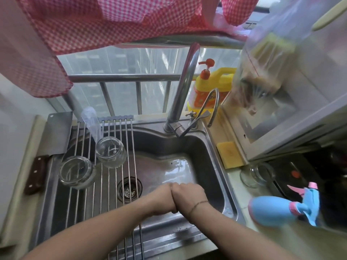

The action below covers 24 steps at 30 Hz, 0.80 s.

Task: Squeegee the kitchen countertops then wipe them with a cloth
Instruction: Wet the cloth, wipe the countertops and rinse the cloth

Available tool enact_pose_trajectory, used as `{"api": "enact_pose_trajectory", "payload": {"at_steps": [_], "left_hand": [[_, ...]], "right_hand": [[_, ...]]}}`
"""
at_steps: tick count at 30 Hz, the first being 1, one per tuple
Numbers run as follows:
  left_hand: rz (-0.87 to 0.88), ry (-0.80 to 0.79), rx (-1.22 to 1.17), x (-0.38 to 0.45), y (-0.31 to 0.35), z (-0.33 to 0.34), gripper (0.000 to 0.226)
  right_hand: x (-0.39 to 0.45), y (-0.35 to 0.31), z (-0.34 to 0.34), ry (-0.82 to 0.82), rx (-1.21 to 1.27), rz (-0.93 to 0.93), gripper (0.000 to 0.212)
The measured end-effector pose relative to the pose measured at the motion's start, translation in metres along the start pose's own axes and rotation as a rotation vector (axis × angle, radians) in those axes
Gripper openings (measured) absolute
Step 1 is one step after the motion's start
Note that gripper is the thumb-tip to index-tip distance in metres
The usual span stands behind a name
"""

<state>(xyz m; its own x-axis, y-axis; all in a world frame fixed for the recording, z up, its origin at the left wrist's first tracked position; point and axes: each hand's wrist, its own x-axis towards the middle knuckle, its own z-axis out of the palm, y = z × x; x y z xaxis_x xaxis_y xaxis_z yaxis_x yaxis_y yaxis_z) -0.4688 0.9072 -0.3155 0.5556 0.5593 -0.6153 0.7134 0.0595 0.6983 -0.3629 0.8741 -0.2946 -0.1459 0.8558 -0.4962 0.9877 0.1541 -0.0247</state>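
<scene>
Over the stainless steel sink basin (210, 151), the left hand (163, 199) and right hand (187, 195) press together side by side, fingers turned down out of sight, so whether either grips anything cannot be told. No squeegee or cloth shows clearly; a yellow sponge (230, 154) lies on the pale countertop (236, 186) just right of the sink, perhaps damp. Two clear glass jars (111, 152) rest on the steel roll-up rack (105, 188), and a blue spray bottle (277, 210) lies at right.

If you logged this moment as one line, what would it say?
place: sink | hands: left and right pressed together over basin | holding: cannot tell | squeegee, cloth: not seen | tap: no water visible
</scene>
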Motion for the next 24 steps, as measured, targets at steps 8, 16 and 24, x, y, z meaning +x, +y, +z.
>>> {"api": "enact_pose_trajectory", "payload": {"at_steps": [8, 16, 24], "left_hand": [[0.496, 0.404, 0.827, 0.011, -0.019, -0.009, 0.06], [0.72, 0.447, 0.731, 0.002, -0.022, -0.02, 0.054], [0.442, 0.424, 0.283, -0.007, -0.045, -0.033, 0.022]], "right_hand": [[0.019, 0.006, -0.01, -0.425, 0.667, 0.138, 0.013], [0.021, 0.048, -0.02, -0.83, 1.289, 0.093, 0.03], [0.017, 0.059, 0.001, -0.21, 1.556, 0.113, 0.031]]}}
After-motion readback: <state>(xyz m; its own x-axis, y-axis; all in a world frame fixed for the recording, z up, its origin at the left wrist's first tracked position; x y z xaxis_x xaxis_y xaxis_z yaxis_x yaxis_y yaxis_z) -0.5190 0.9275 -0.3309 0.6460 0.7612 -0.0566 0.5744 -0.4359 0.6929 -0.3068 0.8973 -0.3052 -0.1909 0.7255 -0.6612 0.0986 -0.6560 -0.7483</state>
